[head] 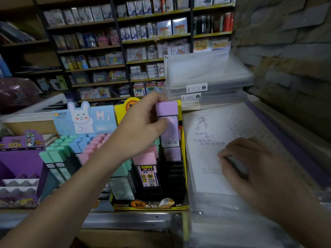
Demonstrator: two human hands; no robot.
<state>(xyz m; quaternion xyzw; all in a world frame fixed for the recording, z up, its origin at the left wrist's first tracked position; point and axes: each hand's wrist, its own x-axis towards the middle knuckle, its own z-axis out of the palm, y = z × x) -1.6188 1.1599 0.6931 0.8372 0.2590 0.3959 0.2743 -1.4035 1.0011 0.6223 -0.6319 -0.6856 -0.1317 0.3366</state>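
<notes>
Fingers (157, 100) and thumb of the left hand (141, 129) pinch the purple case (171, 130) just under its cap.

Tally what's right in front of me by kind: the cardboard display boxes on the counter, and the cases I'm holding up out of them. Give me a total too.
Cardboard display boxes: 3 (purple box, blue rabbit box, yellow box)
Cases held up: 1 (lilac case)
Total: 4
</notes>
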